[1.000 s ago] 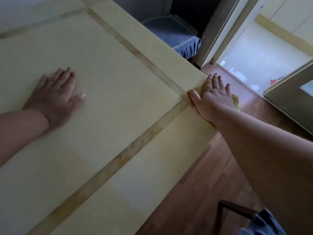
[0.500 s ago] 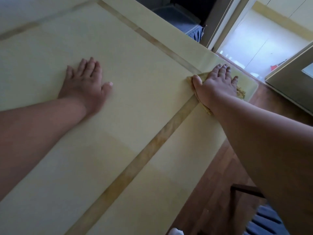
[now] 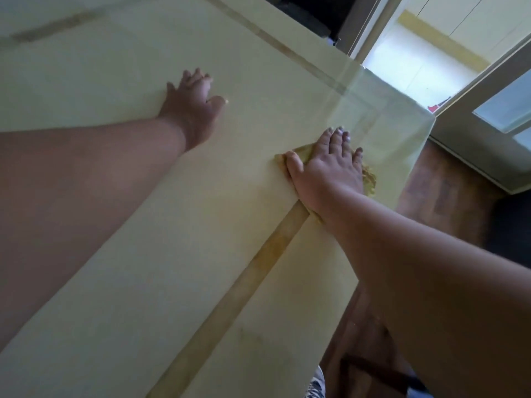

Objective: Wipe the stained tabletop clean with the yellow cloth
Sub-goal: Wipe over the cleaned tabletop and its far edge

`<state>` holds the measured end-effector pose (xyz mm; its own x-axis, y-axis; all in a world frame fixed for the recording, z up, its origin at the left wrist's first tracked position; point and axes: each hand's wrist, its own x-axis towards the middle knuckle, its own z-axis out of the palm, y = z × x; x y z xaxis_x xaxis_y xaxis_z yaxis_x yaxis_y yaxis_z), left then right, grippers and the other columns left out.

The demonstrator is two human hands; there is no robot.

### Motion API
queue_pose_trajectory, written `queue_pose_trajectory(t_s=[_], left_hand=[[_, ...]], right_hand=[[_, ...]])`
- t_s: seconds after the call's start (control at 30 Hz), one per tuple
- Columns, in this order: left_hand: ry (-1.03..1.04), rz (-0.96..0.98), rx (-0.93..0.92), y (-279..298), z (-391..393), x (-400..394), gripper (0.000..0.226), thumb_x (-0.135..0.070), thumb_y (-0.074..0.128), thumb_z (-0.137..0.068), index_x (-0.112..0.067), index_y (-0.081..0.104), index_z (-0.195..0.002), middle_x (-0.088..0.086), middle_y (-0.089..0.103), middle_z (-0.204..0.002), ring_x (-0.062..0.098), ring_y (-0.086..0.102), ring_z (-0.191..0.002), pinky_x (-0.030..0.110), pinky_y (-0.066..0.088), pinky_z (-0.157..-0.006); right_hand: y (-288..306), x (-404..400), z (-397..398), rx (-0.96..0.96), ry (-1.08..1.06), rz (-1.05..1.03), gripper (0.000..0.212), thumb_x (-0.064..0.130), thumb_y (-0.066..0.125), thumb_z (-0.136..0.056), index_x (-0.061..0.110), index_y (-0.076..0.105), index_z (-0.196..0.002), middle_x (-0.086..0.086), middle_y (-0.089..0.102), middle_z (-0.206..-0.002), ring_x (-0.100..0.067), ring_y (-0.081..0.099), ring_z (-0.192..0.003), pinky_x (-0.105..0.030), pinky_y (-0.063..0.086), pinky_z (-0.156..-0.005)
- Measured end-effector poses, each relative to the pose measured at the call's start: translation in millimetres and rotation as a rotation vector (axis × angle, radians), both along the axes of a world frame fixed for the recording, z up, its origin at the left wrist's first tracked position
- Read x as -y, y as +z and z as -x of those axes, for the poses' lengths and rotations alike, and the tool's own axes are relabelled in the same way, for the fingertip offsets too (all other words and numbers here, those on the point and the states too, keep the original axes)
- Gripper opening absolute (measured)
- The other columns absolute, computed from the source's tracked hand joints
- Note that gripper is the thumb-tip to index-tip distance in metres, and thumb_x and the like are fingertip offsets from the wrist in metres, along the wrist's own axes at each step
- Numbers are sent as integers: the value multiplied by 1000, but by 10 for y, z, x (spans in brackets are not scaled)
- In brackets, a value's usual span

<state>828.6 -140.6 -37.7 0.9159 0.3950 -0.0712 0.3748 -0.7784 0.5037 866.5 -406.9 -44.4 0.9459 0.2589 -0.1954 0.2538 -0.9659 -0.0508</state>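
Pale yellow tabletop [image 3: 120, 254] is mid-wipe: right hand [image 3: 327, 170], fingers flat, presses the yellow cloth [image 3: 369, 179] beside the brownish inlay strip [image 3: 258, 271], left hand [image 3: 192, 107] splayed flat bracing; next, I judge, a stroke along that strip.

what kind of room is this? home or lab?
Most likely a home, perhaps a dining area. A pale yellow table with inlaid wood-tone strips stands on a dark wooden plank floor; a doorway opens onto a brighter room with white cabinet fronts. The right hand presses a yellow cloth flat.
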Motion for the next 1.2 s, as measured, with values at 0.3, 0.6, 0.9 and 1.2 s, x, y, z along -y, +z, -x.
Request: queue_pose_trajectory(t_s=[0.3, 0.6, 0.9, 1.2], left_hand=[[-234, -280, -14, -19, 1209, -453, 94, -66, 24, -91, -2, 31, -161, 15, 19, -174, 28, 10, -163, 55, 4, -130], [-192, -389, -79, -211, 1537, -676, 93, -65, 15, -93, -4, 29, -162, 13, 21, -174, 29, 16, -162, 51, 6, -131], [-173, -411, -43, -219, 1515, -710, 89, -58, 16, -93, -4, 31, -162, 13, 24, -173, 29, 20, -161, 50, 8, -131], [-306, -491, 36, 16, 1421, -1268, 68, -56, 28, -100, -15, 62, -142, 11, 59, -149, 34, 57, -132, 47, 44, -104]], right_hand=[[18, 911, 1069, -6, 327, 86, 106, 86, 5, -97, 15, -15, -174, -5, -26, -182, -14, -31, -165, -45, -11, -137], [-49, 1035, 1608, -62, 212, 125, 113, 89, -18, -87, 10, -31, -166, -11, -39, -176, -19, -43, -160, -48, -20, -134], [-58, -46, 1528, -71, 326, 100, 110, 83, 1, -94, 7, -27, -168, -13, -36, -177, -23, -42, -161, -48, -18, -134], [-45, -1055, 1187, -37, 416, 64, 109, 80, 7, -95, 6, -22, -171, -14, -30, -180, -24, -36, -163, -49, -16, -135]])
